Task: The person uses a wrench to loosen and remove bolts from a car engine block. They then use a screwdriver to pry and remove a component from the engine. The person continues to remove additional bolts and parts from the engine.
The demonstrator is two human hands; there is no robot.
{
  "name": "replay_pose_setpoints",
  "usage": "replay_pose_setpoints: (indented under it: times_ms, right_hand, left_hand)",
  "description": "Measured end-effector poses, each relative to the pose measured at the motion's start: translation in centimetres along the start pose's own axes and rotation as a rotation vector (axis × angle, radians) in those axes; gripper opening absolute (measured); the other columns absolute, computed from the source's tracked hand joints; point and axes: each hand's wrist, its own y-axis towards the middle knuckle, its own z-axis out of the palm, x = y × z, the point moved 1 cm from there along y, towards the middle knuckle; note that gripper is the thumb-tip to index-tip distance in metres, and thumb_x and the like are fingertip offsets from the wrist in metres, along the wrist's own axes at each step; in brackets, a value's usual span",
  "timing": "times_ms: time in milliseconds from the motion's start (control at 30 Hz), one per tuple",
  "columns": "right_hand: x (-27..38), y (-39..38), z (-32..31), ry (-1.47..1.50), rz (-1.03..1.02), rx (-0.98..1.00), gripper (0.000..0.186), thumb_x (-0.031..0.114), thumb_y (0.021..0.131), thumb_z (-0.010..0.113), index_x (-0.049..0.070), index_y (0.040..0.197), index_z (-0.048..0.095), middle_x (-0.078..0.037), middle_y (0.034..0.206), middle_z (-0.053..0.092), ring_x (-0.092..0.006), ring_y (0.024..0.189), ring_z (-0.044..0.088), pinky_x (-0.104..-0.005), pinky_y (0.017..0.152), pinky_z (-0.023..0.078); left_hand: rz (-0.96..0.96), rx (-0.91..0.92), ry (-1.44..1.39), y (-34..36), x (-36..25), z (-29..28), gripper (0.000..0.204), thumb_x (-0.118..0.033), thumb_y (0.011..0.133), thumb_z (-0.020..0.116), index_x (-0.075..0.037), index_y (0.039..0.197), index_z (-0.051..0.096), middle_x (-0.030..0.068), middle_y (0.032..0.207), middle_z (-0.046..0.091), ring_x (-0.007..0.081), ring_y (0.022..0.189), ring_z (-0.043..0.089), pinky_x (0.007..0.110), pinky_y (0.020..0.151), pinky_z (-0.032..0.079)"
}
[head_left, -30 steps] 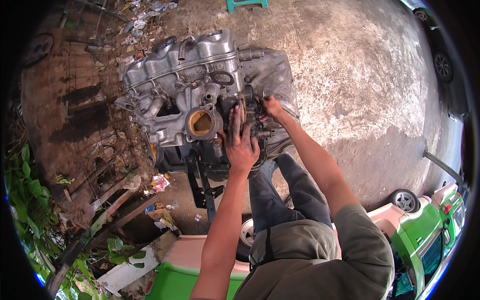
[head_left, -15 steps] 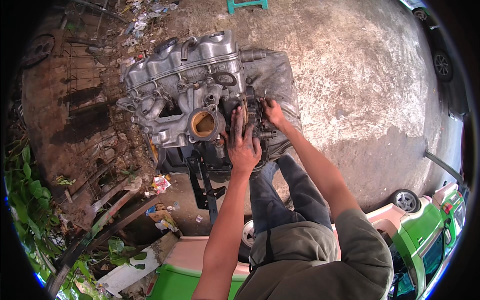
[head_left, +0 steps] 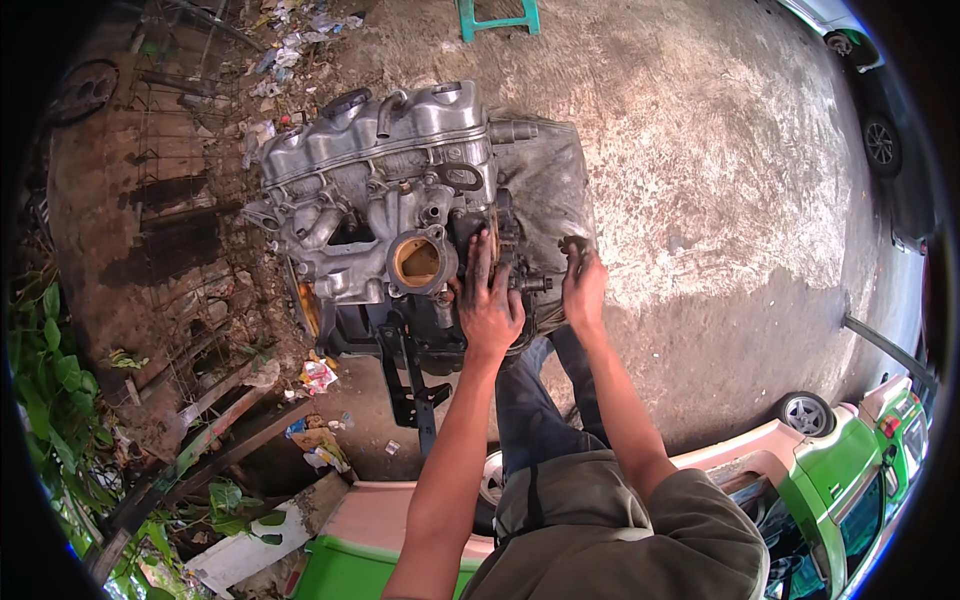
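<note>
A grey metal engine stands in front of me, with a round throttle opening facing up at its near side. My left hand lies on the engine's near right end, beside that opening. Its blackened fingers are stretched out along the dark parts there. Just right of the engine is my right hand, fingers curled together over the grey sheet. Something small and dark shows at its fingertips, too little to name. A short bolt-like fitting sticks out between my two hands.
A black metal bracket juts from the engine's near side. Litter and a rusty grid lie to the left. A green stool stands at the far edge. Behind me is a green and pink car.
My right hand has moved right and nearer, away from the engine's end, where it held a thin metal tool. My left hand keeps its place on the engine; the whole view has shifted slightly.
</note>
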Motion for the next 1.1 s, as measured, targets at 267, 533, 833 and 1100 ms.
replay_pose_setpoints:
  times_ms: [267,533,833,1100]
  right_hand:
    - [-6.5,6.6,3.8,0.417,0.485,0.317,0.037,0.028,0.104,0.05,-0.007,0.097,0.06,-0.013,0.062,0.064,-0.0201,0.048,0.064,-0.0348,0.047,0.051]
    - [-6.7,6.3,8.9,0.381,0.45,0.435,0.038,0.033,0.102,0.052,-0.003,0.09,0.058,-0.01,0.06,0.06,-0.0192,0.046,0.061,-0.0336,0.043,0.051]
    - [-12.5,7.6,12.9,0.171,0.506,0.485,0.038,0.03,0.098,0.057,-0.007,0.105,0.063,-0.024,0.089,0.068,-0.0316,0.061,0.07,-0.042,0.051,0.057]
    - [-4.3,6.2,8.0,0.17,0.249,0.406,0.026,0.024,0.098,0.055,-0.002,0.101,0.06,-0.032,0.085,0.064,-0.042,0.065,0.066,-0.0491,0.062,0.051]
  left_hand:
    - [0.007,-0.005,-0.002,0.2,-0.1,-0.2,0.024,-0.005,0.08,0.05,-0.003,0.1,0.064,0.0155,0.156,0.034,0.0341,0.144,0.034,0.057,0.116,0.019]
    - [-0.003,-0.001,-0.024,0.3,0.0,-0.2,0.027,-0.005,0.078,0.051,-0.001,0.1,0.065,0.0165,0.156,0.034,0.0351,0.144,0.034,0.052,0.117,0.022]
    - [0.009,-0.005,0.013,0.2,-0.2,-0.3,0.027,-0.005,0.078,0.051,0.0,0.1,0.065,0.0167,0.156,0.033,0.0361,0.143,0.035,0.051,0.116,0.025]
    - [-0.007,0.009,0.027,0.1,-0.2,-0.1,0.027,-0.005,0.078,0.051,0.0,0.1,0.065,0.0173,0.155,0.035,0.0362,0.142,0.036,0.052,0.116,0.025]
